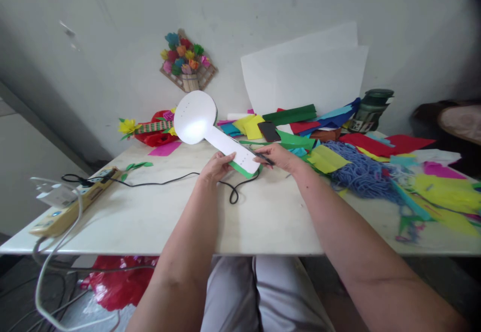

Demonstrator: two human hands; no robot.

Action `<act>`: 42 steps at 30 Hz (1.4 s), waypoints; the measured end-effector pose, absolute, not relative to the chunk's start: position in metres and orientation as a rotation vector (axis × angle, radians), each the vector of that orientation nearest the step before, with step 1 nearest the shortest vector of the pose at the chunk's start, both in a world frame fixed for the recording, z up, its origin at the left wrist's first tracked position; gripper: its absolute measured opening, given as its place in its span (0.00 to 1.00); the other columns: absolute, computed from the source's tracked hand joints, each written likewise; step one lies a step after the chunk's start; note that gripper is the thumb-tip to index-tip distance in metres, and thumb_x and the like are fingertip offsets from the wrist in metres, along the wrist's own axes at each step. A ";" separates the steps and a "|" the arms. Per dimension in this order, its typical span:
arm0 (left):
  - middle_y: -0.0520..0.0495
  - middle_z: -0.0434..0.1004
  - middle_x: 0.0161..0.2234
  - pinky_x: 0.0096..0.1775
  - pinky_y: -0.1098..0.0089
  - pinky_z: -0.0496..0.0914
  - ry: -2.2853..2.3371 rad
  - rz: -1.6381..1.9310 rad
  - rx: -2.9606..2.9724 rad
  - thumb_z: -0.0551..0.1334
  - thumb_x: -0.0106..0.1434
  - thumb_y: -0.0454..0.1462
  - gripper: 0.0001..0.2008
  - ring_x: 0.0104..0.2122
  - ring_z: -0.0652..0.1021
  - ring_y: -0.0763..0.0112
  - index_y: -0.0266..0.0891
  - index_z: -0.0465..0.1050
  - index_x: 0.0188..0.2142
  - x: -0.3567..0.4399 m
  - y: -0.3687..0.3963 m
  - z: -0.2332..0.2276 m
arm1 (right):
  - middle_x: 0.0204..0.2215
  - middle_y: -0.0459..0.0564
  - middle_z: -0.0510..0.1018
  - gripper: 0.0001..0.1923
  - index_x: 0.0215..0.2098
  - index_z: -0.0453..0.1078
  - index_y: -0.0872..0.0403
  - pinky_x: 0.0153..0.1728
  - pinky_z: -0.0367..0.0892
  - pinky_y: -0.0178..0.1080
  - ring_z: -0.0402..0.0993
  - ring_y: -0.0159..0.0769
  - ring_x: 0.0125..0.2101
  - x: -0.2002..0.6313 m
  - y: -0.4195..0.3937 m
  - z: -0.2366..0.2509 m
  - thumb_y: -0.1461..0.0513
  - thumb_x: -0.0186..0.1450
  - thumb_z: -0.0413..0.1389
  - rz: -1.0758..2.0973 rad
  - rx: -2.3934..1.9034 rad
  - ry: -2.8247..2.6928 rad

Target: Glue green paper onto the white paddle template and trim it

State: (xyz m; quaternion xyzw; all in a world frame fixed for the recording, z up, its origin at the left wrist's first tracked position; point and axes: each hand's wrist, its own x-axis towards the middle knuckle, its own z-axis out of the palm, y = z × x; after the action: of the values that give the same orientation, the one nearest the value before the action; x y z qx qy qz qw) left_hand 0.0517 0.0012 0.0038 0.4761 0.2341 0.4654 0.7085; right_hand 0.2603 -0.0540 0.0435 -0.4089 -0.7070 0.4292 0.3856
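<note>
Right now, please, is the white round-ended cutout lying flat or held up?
Held up: the left hand grips the cutout by its strip; the round end overlaps the wall.

No lettering can be read. Beyond and right of the right hand's grip (278,157), pale print on the dark bottle (371,113) is too blurred; far left of the left hand's grip (217,166), faint marks on the white charger (60,196) are too small.

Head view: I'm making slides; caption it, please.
Left hand holds a white round-headed piece; right hand, a dark object at its handle.
</note>
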 end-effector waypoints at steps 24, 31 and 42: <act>0.41 0.78 0.30 0.33 0.66 0.75 0.519 1.068 1.033 0.67 0.47 0.30 0.11 0.29 0.78 0.64 0.29 0.73 0.33 0.050 0.000 0.006 | 0.16 0.44 0.67 0.16 0.31 0.72 0.61 0.14 0.56 0.30 0.60 0.24 0.15 0.266 -0.050 0.040 0.54 0.55 0.57 1.141 -1.018 -1.627; 0.42 0.79 0.30 0.39 0.63 0.74 0.546 1.186 0.981 0.67 0.47 0.31 0.10 0.34 0.79 0.60 0.30 0.73 0.32 0.047 0.001 0.008 | 0.15 0.43 0.67 0.16 0.35 0.72 0.61 0.14 0.56 0.30 0.59 0.23 0.15 0.272 -0.049 0.039 0.56 0.54 0.58 1.175 -1.035 -1.521; 0.42 0.79 0.31 0.40 0.61 0.73 0.458 1.208 1.019 0.70 0.43 0.33 0.14 0.34 0.78 0.59 0.31 0.73 0.32 0.044 -0.001 0.009 | 0.25 0.44 0.75 0.23 0.42 0.71 0.59 0.18 0.61 0.30 0.63 0.22 0.17 0.265 -0.055 0.048 0.66 0.46 0.63 1.172 -0.986 -1.464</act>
State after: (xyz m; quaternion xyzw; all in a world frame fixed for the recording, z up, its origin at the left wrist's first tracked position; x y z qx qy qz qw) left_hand 0.0435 -0.0007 0.0089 0.4539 0.2041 0.5382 0.6801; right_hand 0.2648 -0.0552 0.0477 -0.4060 -0.6025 0.4822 0.4895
